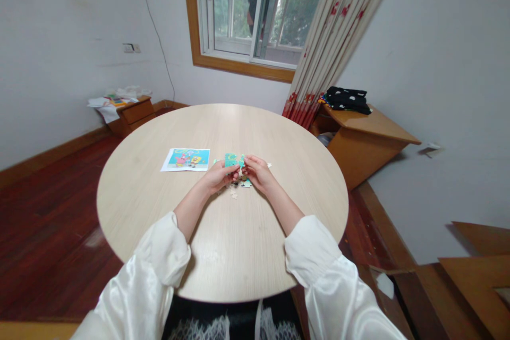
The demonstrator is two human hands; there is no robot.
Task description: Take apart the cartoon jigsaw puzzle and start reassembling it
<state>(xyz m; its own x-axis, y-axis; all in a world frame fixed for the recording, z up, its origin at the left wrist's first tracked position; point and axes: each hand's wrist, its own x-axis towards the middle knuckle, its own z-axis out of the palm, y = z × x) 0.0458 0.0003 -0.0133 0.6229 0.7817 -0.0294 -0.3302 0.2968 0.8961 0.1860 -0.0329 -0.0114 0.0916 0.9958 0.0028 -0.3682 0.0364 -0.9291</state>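
the left hand (219,175) holds a joined puzzle section (231,160), its grip clamped on the section's lower left part with the thumb laid over the printed face. the right hand (258,171) meets it from the other side, its grip pinched on the section's right edge — whether the bit between those fingertips is a separate piece is too small to tell. the puzzle section, mostly teal with some yellow-green, is held above the middle of the round table (239,244), tilted so that its printed side shows.

below and between the hands lie loose puzzle pieces (234,194), some pale and some coloured, partly hidden by the fingers. a green and white piece (246,184) lies just beside the right hand, and another pale piece (270,165) shows past its far side.

to the left of the left hand, apart from it, a printed sheet (189,159) lies flat on the table, with a pink cartoon figure and a yellow one on a blue ground. both forearms come in over the near rim from loose white sleeves (319,249) — beyond the table are a window (239,16) and a pale curtain (319,48) with red marks.
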